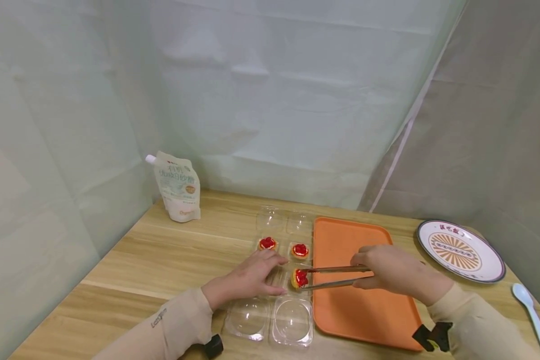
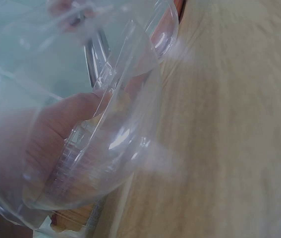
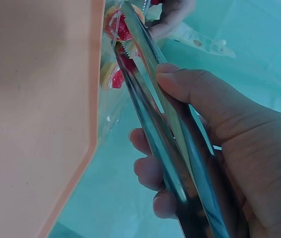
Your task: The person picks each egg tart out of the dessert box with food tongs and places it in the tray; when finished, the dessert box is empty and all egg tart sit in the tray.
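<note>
My right hand [image 1: 389, 272] holds metal tongs [image 3: 155, 119], whose tips stand on either side of a tart with red topping [image 1: 300, 279], tilted in a clear plastic container [image 1: 292, 320]. Two more red-topped tarts, a back left tart [image 1: 267, 243] and a back right tart [image 1: 300, 251], sit in the compartments behind. My left hand [image 1: 252, 277] lies at the containers' left side, thumb and index finger stretched out beside the tilted tart. A clear domed lid [image 2: 125, 144] covers much of the left wrist view, so the left fingertips' contact is unclear.
An orange tray [image 1: 351, 310] lies right of the containers, under the tongs and right hand. Farther right are a patterned plate [image 1: 461, 252] and a pale blue spoon [image 1: 535, 317]. A white spouted pouch [image 1: 177, 187] stands at the back left. Fabric curtains surround the wooden table [image 1: 130, 280].
</note>
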The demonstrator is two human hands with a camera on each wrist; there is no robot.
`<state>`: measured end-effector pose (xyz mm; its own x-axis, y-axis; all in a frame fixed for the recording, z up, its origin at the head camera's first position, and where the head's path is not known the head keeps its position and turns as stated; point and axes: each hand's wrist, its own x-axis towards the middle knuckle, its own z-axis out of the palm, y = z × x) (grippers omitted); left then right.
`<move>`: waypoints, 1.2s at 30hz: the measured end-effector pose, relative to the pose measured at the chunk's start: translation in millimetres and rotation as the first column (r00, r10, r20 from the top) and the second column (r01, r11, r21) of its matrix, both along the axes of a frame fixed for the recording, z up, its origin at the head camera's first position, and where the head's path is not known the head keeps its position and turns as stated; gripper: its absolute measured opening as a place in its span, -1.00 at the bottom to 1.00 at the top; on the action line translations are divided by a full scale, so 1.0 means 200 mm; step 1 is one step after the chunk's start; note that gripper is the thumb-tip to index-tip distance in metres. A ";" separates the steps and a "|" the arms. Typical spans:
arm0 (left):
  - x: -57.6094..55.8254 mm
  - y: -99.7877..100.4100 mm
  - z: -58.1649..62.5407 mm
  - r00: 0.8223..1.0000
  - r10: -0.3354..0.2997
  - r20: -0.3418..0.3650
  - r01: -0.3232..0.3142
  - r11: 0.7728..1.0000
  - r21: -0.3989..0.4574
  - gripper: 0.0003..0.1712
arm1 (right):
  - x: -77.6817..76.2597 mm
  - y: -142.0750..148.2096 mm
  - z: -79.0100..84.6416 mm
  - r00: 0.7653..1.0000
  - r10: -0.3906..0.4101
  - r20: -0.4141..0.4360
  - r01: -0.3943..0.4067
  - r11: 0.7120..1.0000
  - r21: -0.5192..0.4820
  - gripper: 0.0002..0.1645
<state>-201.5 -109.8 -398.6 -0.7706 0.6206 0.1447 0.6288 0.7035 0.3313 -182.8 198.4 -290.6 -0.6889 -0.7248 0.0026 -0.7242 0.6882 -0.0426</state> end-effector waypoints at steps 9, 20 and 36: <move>0.00 0.00 0.00 1.000 0.005 0.006 -0.005 1.000 -0.007 -0.19 | 0.00 -0.02 -0.02 1.000 0.005 -0.007 -0.005 1.000 -0.003 -0.70; 0.00 0.00 -0.01 1.000 0.004 0.002 -0.004 1.000 -0.007 -0.20 | -0.02 -0.03 -0.04 0.999 0.039 -0.025 -0.039 0.999 -0.022 -0.74; -0.01 0.00 -0.01 1.000 -0.002 -0.013 0.001 1.000 -0.009 -0.18 | -0.01 -0.01 0.01 1.000 0.027 0.013 -0.026 0.999 -0.038 -0.77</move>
<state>-202.7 -110.1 -401.4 -0.7678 0.6231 0.1490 0.6340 0.7056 0.3165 -185.6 196.5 -287.6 -0.6695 -0.7425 0.0210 -0.7415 0.6664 -0.0783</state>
